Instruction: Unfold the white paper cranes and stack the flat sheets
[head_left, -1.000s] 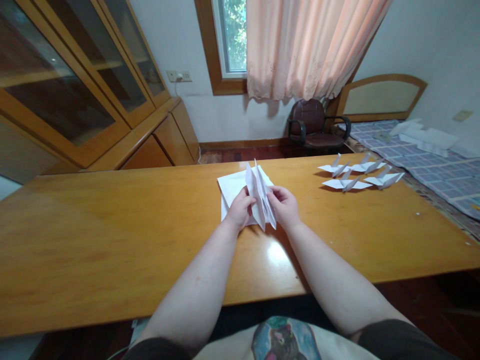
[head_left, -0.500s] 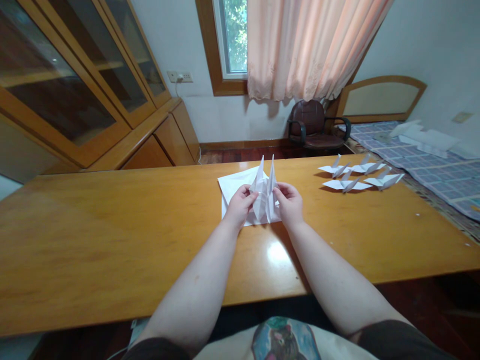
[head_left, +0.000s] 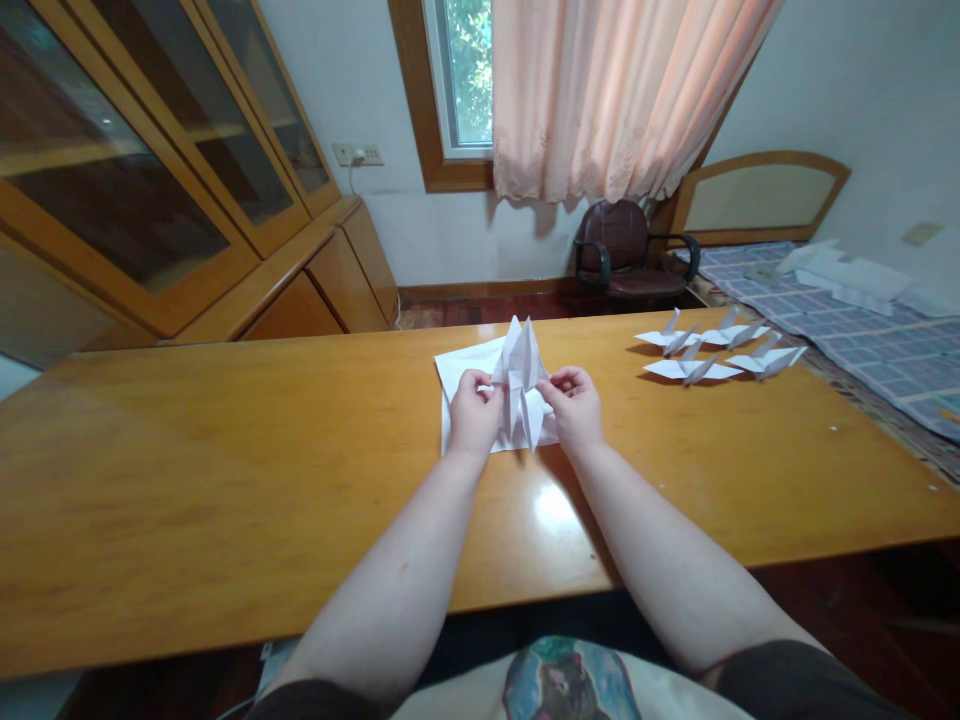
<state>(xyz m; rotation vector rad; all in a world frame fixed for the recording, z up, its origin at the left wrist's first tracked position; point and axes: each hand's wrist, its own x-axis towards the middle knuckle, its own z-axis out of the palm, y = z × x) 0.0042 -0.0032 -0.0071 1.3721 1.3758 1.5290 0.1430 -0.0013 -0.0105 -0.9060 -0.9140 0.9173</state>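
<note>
Left hand (head_left: 472, 412) and right hand (head_left: 576, 408) sit side by side over the middle of the table (head_left: 225, 450), each pinched shut on 1 flank of a half-folded paper piece (head_left: 520, 385), thumbs on top, fingers curled under. Held up off the wood w/ its pointed flaps standing toward 12 o'clock and 2 narrower tips hanging toward 6, prob. so both sides stay level and the creases can be seen from above. Paper is thin, white, matte, sharp-creased, roughly kite-shaped. Directly under it, touching the table, lies a flat stack of white sheets (head_left: 461, 372), edges poking out at 9 and 12 o'clock of the hands, close enough to grab w/o reaching. At 2 o'clock, well apart, approx. 4 finished paper birds (head_left: 720, 352) rest in a loose cluster, wings flat, necks angled up, parked clear of the working spot. Table is glossy orange-brown wood w/ a bright glare patch near the wrists. Beyond: a dark chair (head_left: 626, 250) at 1 o'clock, pink curtain (head_left: 615, 90) at 12, glass-door cabinet (head_left: 150, 170) at 10.
</note>
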